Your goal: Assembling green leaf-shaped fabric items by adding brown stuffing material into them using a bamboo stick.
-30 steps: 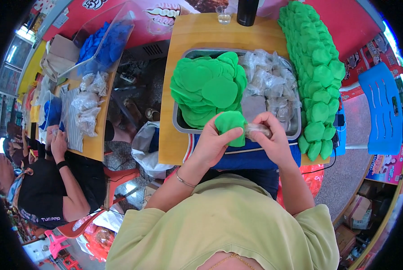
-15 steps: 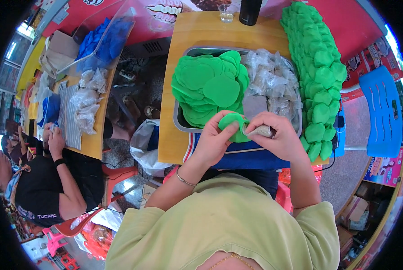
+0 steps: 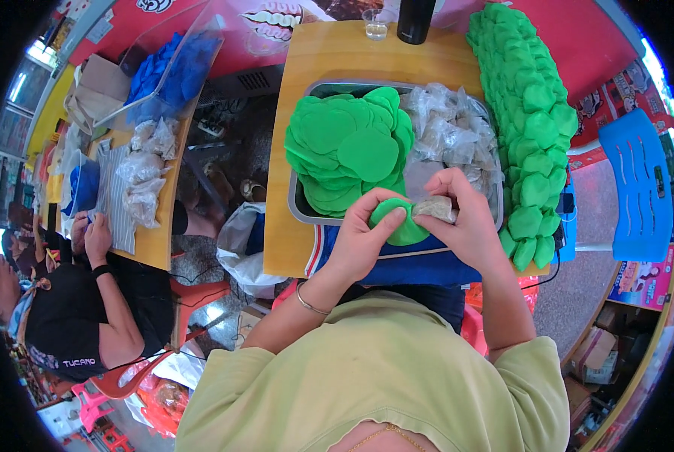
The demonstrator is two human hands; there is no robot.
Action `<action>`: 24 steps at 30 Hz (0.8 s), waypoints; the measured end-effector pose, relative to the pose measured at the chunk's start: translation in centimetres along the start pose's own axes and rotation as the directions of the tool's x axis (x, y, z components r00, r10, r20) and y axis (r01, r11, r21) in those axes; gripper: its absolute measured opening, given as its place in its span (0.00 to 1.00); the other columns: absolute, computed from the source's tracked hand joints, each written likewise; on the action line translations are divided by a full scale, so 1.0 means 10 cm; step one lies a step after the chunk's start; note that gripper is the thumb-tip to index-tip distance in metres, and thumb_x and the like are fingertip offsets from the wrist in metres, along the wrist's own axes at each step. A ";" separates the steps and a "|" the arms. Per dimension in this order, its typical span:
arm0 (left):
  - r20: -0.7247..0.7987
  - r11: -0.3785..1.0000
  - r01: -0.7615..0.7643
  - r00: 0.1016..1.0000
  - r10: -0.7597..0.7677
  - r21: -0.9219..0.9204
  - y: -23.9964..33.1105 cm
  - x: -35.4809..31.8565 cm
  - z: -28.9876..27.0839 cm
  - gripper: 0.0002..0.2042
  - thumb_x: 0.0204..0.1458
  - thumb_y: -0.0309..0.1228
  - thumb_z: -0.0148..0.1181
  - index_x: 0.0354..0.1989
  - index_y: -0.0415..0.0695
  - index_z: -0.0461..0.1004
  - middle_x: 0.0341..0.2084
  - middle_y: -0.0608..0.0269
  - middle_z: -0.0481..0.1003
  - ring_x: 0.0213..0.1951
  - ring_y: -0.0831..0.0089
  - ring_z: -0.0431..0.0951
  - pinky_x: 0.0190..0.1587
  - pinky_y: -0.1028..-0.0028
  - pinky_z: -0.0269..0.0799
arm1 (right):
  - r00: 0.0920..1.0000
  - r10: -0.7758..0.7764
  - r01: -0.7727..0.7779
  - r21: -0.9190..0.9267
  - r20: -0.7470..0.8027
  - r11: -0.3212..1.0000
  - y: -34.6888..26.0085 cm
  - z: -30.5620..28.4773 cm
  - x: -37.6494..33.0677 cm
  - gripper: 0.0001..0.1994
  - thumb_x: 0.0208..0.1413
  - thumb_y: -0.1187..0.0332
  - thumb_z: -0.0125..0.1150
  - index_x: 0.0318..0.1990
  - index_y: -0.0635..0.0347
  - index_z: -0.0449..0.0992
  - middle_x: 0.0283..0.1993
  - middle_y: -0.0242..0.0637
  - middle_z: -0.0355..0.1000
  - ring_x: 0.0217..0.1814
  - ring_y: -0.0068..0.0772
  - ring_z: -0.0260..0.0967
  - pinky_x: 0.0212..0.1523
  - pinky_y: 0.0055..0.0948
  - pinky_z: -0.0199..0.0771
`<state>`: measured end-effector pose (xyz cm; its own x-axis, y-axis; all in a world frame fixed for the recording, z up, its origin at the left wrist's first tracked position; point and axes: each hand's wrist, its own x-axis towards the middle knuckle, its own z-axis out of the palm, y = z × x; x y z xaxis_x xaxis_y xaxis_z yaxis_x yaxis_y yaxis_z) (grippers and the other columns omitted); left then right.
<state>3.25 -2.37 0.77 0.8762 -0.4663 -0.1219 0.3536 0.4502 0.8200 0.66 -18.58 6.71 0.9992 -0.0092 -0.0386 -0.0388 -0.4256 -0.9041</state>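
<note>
A person in a pale yellow-green shirt sits at a wooden table [image 3: 307,68], seen from above. The left hand [image 3: 363,237] is curled around a round, flat green felt-like disc [image 3: 403,226], thumb pressed on its face and fingers gripping its edge. The right hand [image 3: 465,218] pinches a small clear plastic packet of greyish filling [image 3: 435,209] between thumb and fingertips, held against the disc's right edge, so both hands meet over the near rim of a rectangular metal tray [image 3: 295,207].

Just beyond the fingers, the tray holds a pile of matching green discs [image 3: 348,147] on its left half and a heap of clear filled packets [image 3: 450,128] on its right. To the right of the right hand runs a long row of folded green pieces [image 3: 529,120]. Far to the left of the left hand, another person in a black shirt [image 3: 66,331] works at a separate table with blue pieces [image 3: 167,68].
</note>
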 end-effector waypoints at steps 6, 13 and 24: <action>-0.011 0.995 0.074 0.997 -0.075 -0.069 0.05 -0.02 0.03 0.06 0.54 0.31 0.55 0.38 0.47 0.70 0.26 0.79 0.68 0.22 0.94 0.59 0.18 0.89 0.49 | 0.994 -0.102 0.105 0.311 -0.024 0.945 0.13 0.03 -0.05 0.17 0.46 0.74 0.61 0.44 0.61 0.65 0.41 0.43 0.65 0.42 0.35 0.67 0.43 0.25 0.66; -0.035 0.988 0.055 0.998 -0.061 -0.147 0.06 -0.03 0.07 0.05 0.54 0.30 0.54 0.38 0.47 0.70 0.25 0.79 0.68 0.20 0.94 0.57 0.17 0.89 0.47 | 0.974 -0.183 0.162 -0.151 -0.135 0.975 -0.02 0.04 -0.06 0.12 0.51 0.71 0.56 0.43 0.61 0.69 0.37 0.43 0.63 0.38 0.40 0.66 0.39 0.30 0.68; -0.053 0.995 0.000 0.999 -0.006 -0.098 0.03 -0.04 0.08 0.05 0.55 0.30 0.54 0.38 0.48 0.70 0.25 0.80 0.68 0.20 0.95 0.56 0.17 0.89 0.46 | 0.981 -0.178 0.178 -0.009 -0.083 0.984 0.03 0.01 -0.04 0.14 0.49 0.73 0.57 0.45 0.58 0.72 0.36 0.40 0.68 0.38 0.36 0.67 0.40 0.28 0.67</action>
<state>2.74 -2.62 1.51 0.8904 -0.4275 -0.1562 0.3843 0.5221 0.7614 0.21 -18.60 6.35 0.9873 -0.0089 0.1583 0.1393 -0.4290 -0.8925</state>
